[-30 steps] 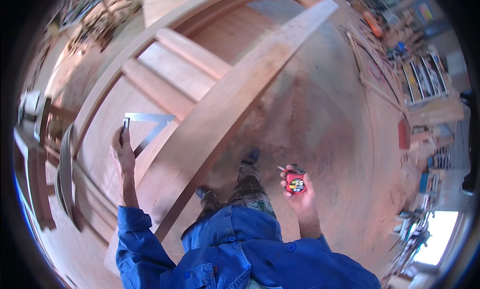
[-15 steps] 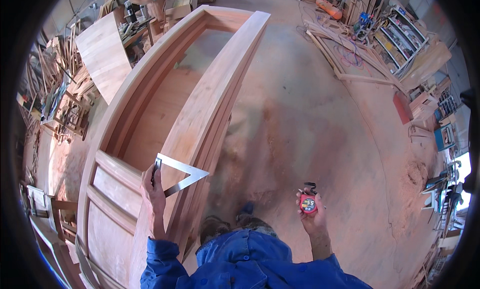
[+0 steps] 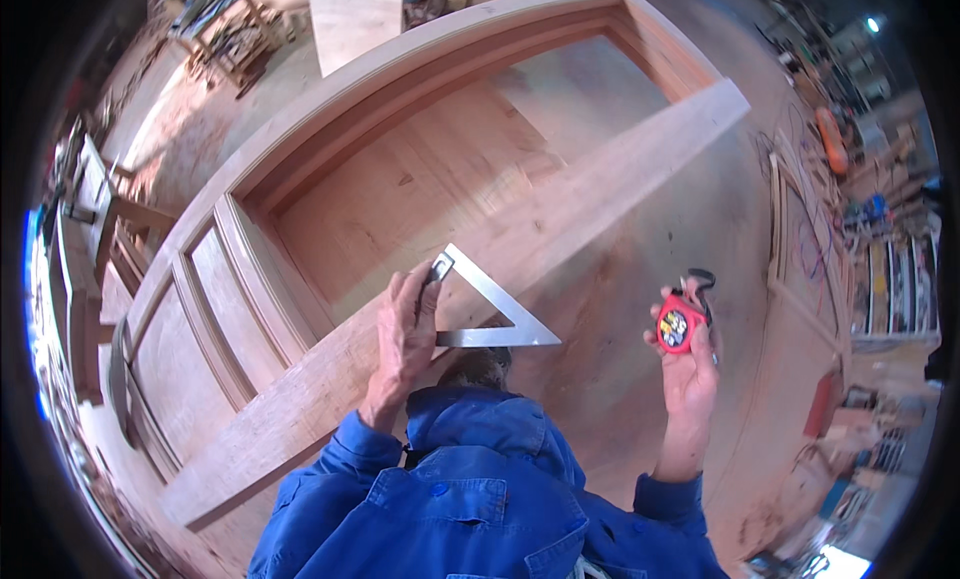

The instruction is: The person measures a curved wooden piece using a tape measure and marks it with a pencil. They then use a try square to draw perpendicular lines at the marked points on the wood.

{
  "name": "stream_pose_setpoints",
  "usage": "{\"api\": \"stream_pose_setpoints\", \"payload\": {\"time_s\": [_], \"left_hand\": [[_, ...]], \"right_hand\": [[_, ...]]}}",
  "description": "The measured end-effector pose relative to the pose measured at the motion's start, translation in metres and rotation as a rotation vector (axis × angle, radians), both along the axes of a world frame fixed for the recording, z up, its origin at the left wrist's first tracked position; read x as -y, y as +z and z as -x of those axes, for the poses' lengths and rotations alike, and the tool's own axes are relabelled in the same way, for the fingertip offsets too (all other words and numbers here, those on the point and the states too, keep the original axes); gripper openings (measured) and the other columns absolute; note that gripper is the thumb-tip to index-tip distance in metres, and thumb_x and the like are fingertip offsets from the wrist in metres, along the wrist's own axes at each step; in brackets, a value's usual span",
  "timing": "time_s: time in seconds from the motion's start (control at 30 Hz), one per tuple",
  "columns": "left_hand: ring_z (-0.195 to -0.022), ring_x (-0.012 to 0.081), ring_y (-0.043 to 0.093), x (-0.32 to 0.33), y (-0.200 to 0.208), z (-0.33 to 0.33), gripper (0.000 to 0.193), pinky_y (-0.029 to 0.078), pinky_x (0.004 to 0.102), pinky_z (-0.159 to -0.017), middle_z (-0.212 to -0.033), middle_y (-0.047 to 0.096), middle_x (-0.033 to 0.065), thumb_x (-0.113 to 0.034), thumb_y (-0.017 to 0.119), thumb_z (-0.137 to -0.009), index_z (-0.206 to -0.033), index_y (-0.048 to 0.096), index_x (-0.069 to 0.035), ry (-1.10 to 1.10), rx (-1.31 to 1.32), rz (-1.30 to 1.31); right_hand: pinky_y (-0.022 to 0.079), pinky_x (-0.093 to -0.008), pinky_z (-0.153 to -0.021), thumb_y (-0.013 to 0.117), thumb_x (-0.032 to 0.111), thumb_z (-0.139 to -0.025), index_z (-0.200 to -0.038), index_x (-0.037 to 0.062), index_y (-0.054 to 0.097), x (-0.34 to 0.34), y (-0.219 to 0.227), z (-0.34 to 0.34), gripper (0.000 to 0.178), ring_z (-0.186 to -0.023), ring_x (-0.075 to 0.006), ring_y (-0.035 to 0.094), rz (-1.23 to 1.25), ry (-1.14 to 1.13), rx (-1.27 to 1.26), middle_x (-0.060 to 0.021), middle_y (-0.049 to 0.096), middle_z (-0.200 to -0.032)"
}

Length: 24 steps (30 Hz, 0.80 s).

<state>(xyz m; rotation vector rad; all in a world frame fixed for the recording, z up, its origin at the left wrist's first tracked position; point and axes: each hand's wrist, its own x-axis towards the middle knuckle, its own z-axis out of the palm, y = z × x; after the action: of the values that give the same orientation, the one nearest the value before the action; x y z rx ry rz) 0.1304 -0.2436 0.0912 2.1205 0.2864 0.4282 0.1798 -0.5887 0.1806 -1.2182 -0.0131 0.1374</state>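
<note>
My left hand (image 3: 402, 324) grips the dark stock of a silver triangular set square (image 3: 500, 301). The square's metal arms point right, over the near edge of a long, pale wooden board (image 3: 600, 189). That board lies lengthwise on a big wooden door-like frame (image 3: 320, 101) with recessed panels. Whether the square touches the board I cannot tell. Out to the right, above the floor, my right hand (image 3: 690, 379) is closed around a red tape measure (image 3: 678, 323) with a black strap looping from its top. No drawn-out tape shows.
A pale wood sheet (image 3: 355, 19) stands beyond the frame. On the right are a slim wooden frame (image 3: 800, 284) with cables, an orange tank (image 3: 831, 139) and shelves (image 3: 900, 289). Benches and wood scraps line the left side. Dust covers the floor.
The view has turned, so the frame and board now slant across it. Both hands appear higher in the picture and further right, still holding the set square and the tape measure.
</note>
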Motion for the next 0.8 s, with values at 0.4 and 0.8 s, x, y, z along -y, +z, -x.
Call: {"api": "stream_pose_setpoints", "payload": {"time_s": [0.4,0.8], "left_hand": [[-0.095,0.0346,0.068,0.016,-0.012,-0.009,0.038,0.056,0.0403,-0.082,-0.108,0.066,0.02,-0.003,0.066,-0.098,-0.135,0.064,0.001,0.483,-0.111,-0.075],[-0.099,0.0298,0.061,0.077,0.01,-0.01,0.042,0.05,0.0398,-0.088,-0.109,0.061,0.0174,-0.022,0.052,-0.111,-0.137,0.06,0.01,0.98,-0.308,-0.135]], "right_hand": [[0.052,-0.0489,-0.101,0.085,0.028,-0.078,-0.119,0.0009,0.063,-0.302,-0.233,-0.36,0.054,-0.119,-0.0404,0.061,1.352,1.308,1.168,-0.021,0.061,-0.129],[0.055,-0.0484,-0.084,0.082,0.03,-0.079,-0.11,0.0013,0.061,-0.338,-0.33,-0.358,0.047,-0.104,-0.0374,0.064,0.877,1.521,1.49,-0.0174,0.064,-0.113]]}}
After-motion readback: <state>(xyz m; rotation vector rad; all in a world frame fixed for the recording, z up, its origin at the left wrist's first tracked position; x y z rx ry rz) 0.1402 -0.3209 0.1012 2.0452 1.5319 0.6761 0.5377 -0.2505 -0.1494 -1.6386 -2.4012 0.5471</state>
